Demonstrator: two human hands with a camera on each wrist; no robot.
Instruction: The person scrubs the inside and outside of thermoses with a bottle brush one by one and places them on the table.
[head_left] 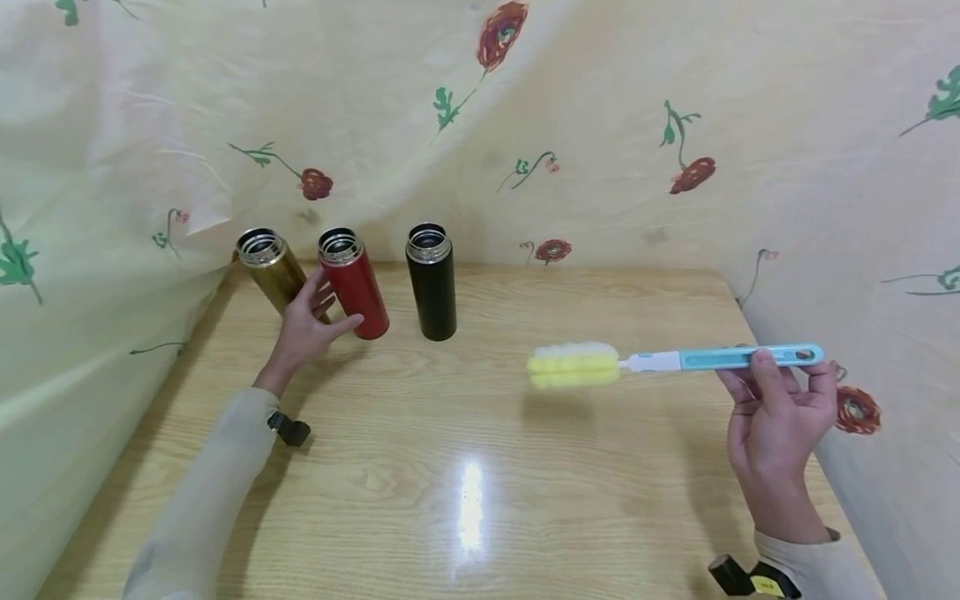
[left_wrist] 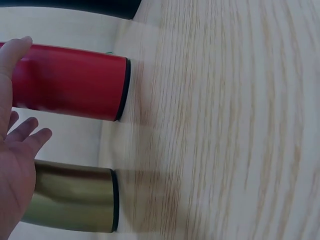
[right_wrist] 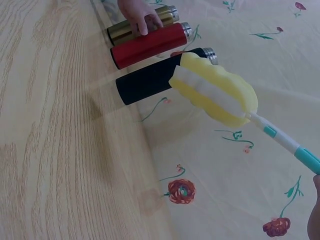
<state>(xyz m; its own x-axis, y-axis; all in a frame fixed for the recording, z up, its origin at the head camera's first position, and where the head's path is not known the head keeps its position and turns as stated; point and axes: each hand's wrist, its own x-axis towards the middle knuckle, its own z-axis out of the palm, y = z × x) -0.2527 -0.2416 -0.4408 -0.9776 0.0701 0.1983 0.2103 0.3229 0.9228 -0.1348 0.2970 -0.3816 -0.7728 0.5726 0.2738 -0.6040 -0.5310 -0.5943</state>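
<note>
My left hand is at the red bottle, thumb across its front and the other fingers spread in the gap beside the gold bottle. In the left wrist view the fingers are apart from the red wall; whether the thumb touches it I cannot tell. A black bottle stands to the right of the red one. All three are upright with open, threaded metal mouths. At the right, my right hand holds a bottle brush by its blue handle above the table, its yellow and white sponge head pointing left.
The bottles stand near the back edge of a light wooden table. Cloth with a flower print hangs behind the table and along both sides. A bright light reflection lies on the front middle of the tabletop.
</note>
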